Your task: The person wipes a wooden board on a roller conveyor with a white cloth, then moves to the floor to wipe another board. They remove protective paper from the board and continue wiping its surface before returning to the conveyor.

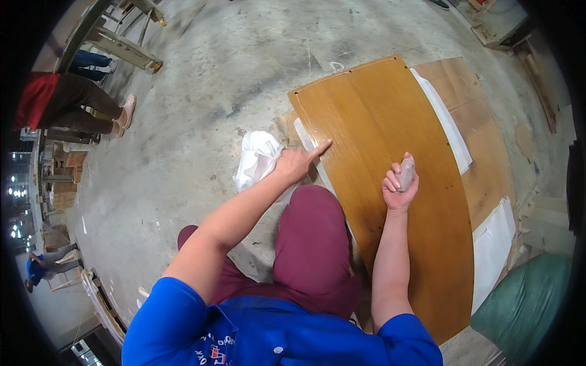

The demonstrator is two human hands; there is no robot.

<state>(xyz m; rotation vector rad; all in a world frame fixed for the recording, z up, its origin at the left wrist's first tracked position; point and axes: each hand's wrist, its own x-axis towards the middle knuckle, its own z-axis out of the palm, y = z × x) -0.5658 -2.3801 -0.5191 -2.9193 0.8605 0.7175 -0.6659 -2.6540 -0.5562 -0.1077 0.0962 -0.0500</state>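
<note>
A brown wooden panel (378,116) with a glossy, grained face lies in front of me and to my right. My left hand (295,163) reaches to its left edge. The index finger is stretched out onto the panel's surface, while the other fingers are mostly hidden. Beside that hand a crumpled white plastic bag (253,160) rests on the floor. My right hand (400,186), palm up above the panel, has its fingers curled round a small greyish lump (405,173), whose kind I cannot make out.
Cardboard (455,82) and white sheets (488,250) lie under the panel. A green cover (525,308) is at the lower right. On the left, a person in dark trousers (88,100) stands by a wooden frame (122,49); another person (46,268) is further off.
</note>
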